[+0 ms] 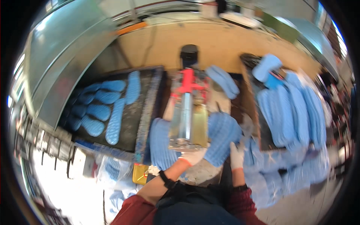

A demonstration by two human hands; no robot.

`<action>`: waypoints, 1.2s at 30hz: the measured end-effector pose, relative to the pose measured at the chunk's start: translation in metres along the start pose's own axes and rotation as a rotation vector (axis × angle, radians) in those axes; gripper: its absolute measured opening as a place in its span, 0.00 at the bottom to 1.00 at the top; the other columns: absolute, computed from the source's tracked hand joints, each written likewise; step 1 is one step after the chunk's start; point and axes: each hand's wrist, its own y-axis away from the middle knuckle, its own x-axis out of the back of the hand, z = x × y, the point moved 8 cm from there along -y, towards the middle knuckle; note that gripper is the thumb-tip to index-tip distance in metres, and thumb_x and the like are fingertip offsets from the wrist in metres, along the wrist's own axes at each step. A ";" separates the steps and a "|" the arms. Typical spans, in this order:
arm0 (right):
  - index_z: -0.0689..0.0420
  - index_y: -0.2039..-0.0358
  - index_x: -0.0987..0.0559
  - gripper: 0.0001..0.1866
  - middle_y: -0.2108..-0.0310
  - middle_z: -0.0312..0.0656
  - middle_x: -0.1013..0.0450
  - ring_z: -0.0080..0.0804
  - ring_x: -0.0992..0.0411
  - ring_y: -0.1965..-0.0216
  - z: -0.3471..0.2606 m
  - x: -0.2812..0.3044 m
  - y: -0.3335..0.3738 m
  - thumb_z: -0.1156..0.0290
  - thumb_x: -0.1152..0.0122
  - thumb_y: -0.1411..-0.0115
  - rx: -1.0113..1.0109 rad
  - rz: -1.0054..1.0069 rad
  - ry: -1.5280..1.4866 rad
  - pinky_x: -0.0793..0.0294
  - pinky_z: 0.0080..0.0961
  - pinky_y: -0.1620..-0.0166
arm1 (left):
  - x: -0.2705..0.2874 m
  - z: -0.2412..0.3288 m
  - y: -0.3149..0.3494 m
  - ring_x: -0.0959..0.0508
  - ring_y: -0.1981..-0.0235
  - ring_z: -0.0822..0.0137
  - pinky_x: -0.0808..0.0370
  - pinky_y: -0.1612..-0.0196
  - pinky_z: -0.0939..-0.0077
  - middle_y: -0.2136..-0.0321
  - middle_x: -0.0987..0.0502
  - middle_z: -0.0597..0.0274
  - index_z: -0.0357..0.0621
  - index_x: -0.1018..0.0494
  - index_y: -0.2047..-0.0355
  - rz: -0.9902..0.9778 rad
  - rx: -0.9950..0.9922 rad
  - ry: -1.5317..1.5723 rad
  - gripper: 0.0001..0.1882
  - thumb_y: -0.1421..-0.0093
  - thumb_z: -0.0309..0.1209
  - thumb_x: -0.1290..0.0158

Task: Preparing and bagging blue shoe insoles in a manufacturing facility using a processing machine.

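In a white glove, my left hand (193,155) reaches under the front end of a machine with a long metal roller (185,116) and a red bracket (188,80). Its fingers are mostly hidden there and blurred. To its left, a stack of blue insoles (161,144) lies beside the roller. Another stack of blue insoles (224,138) lies fanned on the roller's right. My right hand (237,155), also gloved, is at the right edge of that stack with its fingers stretched out. Whether it touches the insoles cannot be made out.
On the left, a dark tray (144,123) carries several loose blue insoles (115,122). A pair of blue insoles (223,81) lies behind the machine's right side. Stacked insoles (281,116) fill the right-hand tray, with plastic-bagged insoles (277,176) below. A metal hood (71,48) overhangs the left.
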 end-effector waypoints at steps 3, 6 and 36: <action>0.69 0.41 0.36 0.30 0.47 0.51 0.31 0.41 0.31 0.49 0.004 0.005 -0.001 0.67 0.39 0.40 -0.239 -0.045 -0.358 0.33 0.34 0.44 | -0.020 -0.033 -0.014 0.23 0.59 0.52 0.25 0.53 0.61 0.64 0.22 0.46 0.35 0.26 0.61 -0.055 0.042 0.109 0.18 0.34 0.40 0.52; 0.68 0.40 0.36 0.31 0.46 0.49 0.32 0.40 0.30 0.51 0.003 -0.006 0.005 0.68 0.39 0.40 -0.403 -0.187 -0.386 0.33 0.32 0.45 | -0.041 -0.056 -0.010 0.24 0.56 0.55 0.23 0.53 0.65 0.55 0.25 0.50 0.38 0.32 0.49 -0.140 0.105 1.183 0.16 0.33 0.35 0.56; 0.59 0.54 0.23 0.18 0.55 0.49 0.25 0.47 0.27 0.53 -0.207 0.045 0.055 0.66 0.36 0.43 0.770 -0.291 0.363 0.27 0.36 0.49 | 0.117 0.007 0.086 0.19 0.64 0.50 0.23 0.59 0.64 0.66 0.20 0.48 0.37 0.23 0.59 -0.124 0.004 -0.002 0.12 0.40 0.31 0.47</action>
